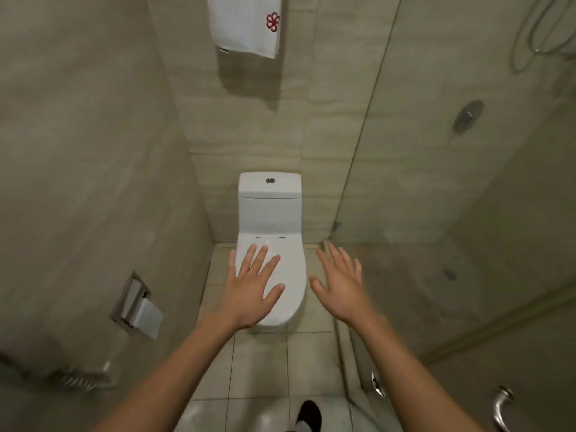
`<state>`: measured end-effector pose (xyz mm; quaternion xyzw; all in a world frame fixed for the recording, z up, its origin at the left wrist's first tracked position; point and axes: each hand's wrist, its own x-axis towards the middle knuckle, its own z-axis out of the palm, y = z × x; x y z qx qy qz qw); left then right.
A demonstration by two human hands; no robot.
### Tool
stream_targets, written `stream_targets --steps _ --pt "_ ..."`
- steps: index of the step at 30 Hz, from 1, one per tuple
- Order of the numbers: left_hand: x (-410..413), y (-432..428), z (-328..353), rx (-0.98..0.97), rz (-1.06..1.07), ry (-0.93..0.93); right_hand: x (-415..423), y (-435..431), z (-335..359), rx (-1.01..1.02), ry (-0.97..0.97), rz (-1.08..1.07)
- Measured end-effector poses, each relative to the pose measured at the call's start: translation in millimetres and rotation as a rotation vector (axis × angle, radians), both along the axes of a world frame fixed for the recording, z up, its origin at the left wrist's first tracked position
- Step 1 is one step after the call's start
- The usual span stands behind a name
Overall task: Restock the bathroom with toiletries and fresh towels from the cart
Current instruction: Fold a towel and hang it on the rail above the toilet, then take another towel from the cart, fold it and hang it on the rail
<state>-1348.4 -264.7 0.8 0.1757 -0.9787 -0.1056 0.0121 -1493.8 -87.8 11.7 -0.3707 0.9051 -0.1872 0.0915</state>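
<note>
Towel (244, 24), white with a red flower mark, high up on the back wall (258, 120), above the toilet (270, 210). Left hand (252, 289) over the shut toilet lid (291, 272), fingers straight and spread, holding nothing; cannot tell if touching the lid. Right hand (341, 286) just beside the toilet, over the floor (261, 363), flat and loose too, holding nothing. Paper roll holder (137, 304) on the left wall (93, 151). Glass wall (436, 182) on the right. Black shoe (309, 414) down on the tiles.

Towel (244, 23) cut off at top edge; shoe (309, 414) cut at btm; left hand (249, 291) hides pt of toilet lid (293, 266).
</note>
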Motion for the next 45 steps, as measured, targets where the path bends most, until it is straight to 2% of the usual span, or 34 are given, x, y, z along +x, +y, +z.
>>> stream_targets --steps 5,14,29,34,38,45 --pt "86 13 -10 0.032 0.000 -0.012 92 11 -17 -0.031 -0.133 -0.015" --pt "197 50 -42 0.110 0.016 -0.086 217 62 -37 0.048 -0.186 -0.018" --pt "296 167 -42 0.132 0.059 -0.074 303 166 -32 0.057 -0.173 0.070" --pt "326 228 -47 0.084 0.074 0.046 326 225 -39 0.100 -0.185 0.178" --pt "368 290 -50 0.088 0.142 -0.004 348 275 -52 0.099 -0.177 0.242" --pt "443 389 -50 0.125 0.250 0.019 403 344 -56 0.099 -0.221 0.372"
